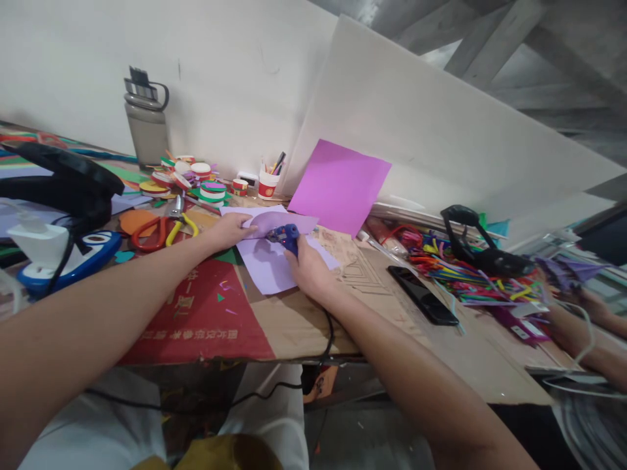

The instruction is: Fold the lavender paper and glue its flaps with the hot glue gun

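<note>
In my right hand (pixel 313 267) is a small blue hot glue gun (pixel 287 236), its black cord trailing down over the table edge. The gun's nozzle points left, close against a curled lilac paper piece (pixel 304 223). My left hand (pixel 230 230) pinches the left end of that piece. Beneath both hands lies a flat lilac sheet (pixel 269 274) on the cardboard-covered table. Red-handled scissors (pixel 151 234) and yellow-handled pliers (pixel 182 227) rest left of my left hand.
A purple sheet (pixel 343 186) leans on the wall behind. Left stand a water bottle (pixel 147 127), ribbon-like rolls (pixel 200 171) and a blue power strip (pixel 98 254). Right are a black phone (pixel 422 295), coloured pipe cleaners (pixel 460 271) and another person's arms (pixel 582 333).
</note>
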`<state>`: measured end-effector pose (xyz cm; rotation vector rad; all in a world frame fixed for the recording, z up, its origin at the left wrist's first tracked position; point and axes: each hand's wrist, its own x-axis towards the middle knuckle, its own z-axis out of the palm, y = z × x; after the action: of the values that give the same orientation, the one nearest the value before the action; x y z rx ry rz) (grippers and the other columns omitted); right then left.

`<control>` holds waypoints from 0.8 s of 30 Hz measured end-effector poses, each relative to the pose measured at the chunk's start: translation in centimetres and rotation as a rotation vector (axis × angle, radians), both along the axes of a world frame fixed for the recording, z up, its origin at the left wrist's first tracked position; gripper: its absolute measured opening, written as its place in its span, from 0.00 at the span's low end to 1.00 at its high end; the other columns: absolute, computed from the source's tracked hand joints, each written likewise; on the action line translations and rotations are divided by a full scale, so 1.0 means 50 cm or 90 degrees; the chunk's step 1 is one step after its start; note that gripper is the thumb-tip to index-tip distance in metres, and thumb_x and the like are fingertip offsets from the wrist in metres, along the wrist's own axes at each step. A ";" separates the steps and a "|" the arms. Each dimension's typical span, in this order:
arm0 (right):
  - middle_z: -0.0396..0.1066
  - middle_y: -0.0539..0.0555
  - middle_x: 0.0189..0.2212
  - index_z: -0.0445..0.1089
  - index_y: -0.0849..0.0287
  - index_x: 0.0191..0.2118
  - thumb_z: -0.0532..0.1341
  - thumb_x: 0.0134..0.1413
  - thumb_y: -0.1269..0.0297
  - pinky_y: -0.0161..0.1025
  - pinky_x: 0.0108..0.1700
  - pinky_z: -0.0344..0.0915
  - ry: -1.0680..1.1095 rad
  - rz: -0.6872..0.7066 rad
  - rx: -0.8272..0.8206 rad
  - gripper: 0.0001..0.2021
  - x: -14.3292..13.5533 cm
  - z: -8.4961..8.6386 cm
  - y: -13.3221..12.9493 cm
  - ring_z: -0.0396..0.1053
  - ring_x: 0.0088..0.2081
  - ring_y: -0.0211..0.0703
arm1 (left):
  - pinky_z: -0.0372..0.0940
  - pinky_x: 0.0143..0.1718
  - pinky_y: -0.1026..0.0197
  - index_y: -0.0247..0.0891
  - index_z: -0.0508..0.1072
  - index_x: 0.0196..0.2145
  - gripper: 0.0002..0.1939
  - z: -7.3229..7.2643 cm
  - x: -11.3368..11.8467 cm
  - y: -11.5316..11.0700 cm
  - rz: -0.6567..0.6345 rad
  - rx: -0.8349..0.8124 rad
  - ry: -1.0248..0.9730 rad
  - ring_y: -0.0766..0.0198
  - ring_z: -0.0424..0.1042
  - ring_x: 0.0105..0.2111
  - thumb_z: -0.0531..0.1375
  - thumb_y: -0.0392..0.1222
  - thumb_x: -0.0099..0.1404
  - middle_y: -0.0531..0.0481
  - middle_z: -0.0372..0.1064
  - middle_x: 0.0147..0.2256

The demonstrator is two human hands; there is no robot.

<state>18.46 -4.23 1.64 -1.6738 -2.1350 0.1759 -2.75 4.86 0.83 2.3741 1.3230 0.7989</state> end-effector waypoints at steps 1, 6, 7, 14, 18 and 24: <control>0.72 0.63 0.42 0.58 0.62 0.50 0.49 0.60 0.63 0.42 0.42 0.63 -0.001 0.015 -0.003 0.15 -0.008 0.001 -0.001 0.70 0.43 0.51 | 0.61 0.41 0.63 0.35 0.74 0.44 0.23 -0.001 0.000 0.000 -0.002 -0.008 -0.009 0.58 0.70 0.38 0.50 0.53 0.61 0.47 0.74 0.41; 0.72 0.62 0.42 0.58 0.61 0.51 0.50 0.61 0.63 0.45 0.45 0.61 -0.032 0.026 -0.022 0.14 -0.020 0.006 -0.005 0.70 0.43 0.52 | 0.61 0.40 0.62 0.34 0.74 0.40 0.24 0.003 -0.001 -0.004 0.019 -0.034 0.007 0.58 0.69 0.37 0.48 0.54 0.62 0.48 0.75 0.39; 0.72 0.62 0.42 0.59 0.61 0.50 0.50 0.61 0.63 0.45 0.45 0.61 -0.034 0.012 -0.023 0.14 -0.014 0.007 -0.004 0.70 0.43 0.52 | 0.61 0.40 0.63 0.34 0.74 0.41 0.24 0.005 -0.002 -0.005 0.019 -0.041 0.005 0.58 0.69 0.38 0.48 0.54 0.61 0.48 0.75 0.40; 0.69 0.65 0.46 0.60 0.63 0.49 0.51 0.58 0.64 0.47 0.50 0.59 0.018 -0.088 0.042 0.15 0.063 -0.003 0.027 0.65 0.51 0.54 | 0.61 0.35 0.62 0.33 0.74 0.38 0.23 0.007 -0.001 -0.012 0.026 -0.055 0.008 0.59 0.68 0.33 0.48 0.53 0.61 0.47 0.74 0.34; 0.69 0.66 0.45 0.61 0.63 0.49 0.51 0.58 0.64 0.51 0.50 0.58 0.012 -0.124 0.054 0.15 0.081 -0.010 0.038 0.65 0.51 0.56 | 0.60 0.31 0.62 0.35 0.74 0.32 0.21 0.007 0.001 -0.014 0.047 -0.072 -0.005 0.60 0.67 0.29 0.51 0.54 0.60 0.49 0.72 0.28; 0.70 0.66 0.43 0.61 0.63 0.49 0.52 0.57 0.63 0.50 0.48 0.59 0.020 -0.193 0.042 0.15 0.085 -0.008 0.043 0.68 0.48 0.56 | 0.58 0.28 0.62 0.36 0.71 0.24 0.21 0.013 0.006 -0.018 0.076 -0.049 0.032 0.61 0.65 0.26 0.50 0.54 0.61 0.49 0.69 0.24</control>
<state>22.70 -2.05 1.24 -1.9137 -1.8152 0.0409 -2.46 3.96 1.48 2.2873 1.4993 0.7114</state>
